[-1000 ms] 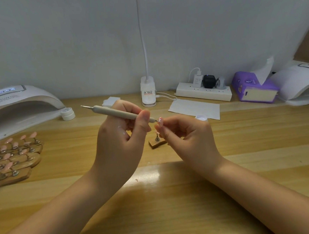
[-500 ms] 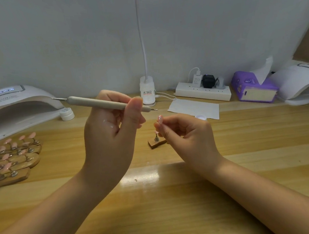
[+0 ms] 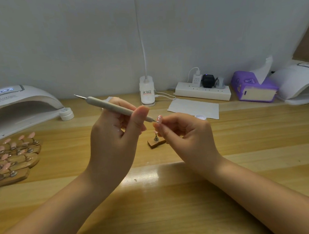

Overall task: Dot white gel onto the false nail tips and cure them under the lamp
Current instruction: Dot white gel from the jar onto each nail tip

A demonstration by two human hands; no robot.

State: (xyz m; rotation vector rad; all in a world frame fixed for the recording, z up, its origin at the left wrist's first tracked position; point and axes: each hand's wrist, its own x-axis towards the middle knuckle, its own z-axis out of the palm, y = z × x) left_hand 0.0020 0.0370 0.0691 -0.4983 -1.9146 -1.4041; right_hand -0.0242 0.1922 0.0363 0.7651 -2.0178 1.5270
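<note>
left hand [image 3: 113, 136] fingers wrapped on dotting pen [image 3: 113, 108], tip right at the nail tip [image 3: 159, 119] | right hand [image 3: 186, 133] fingers pinching that tip, its stem mostly hidden | little stand [image 3: 156, 143] just below on counter [image 3: 174, 197] | lamp [image 3: 19, 106] far left, cut off

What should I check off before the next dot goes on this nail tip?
1. Dotting tool gripped in the left hand: ok.
2. Nail tip pinched by the right hand: ok.
3. Tool point at the tip's face: ok, it looks to be touching or nearly so.
4. White gel loaded on the tool point: cannot tell, too small.
5. Small stand on the table below, free to take the tip: ok.
6. Curing lamp on the left powered: ok, its display glows.
</note>
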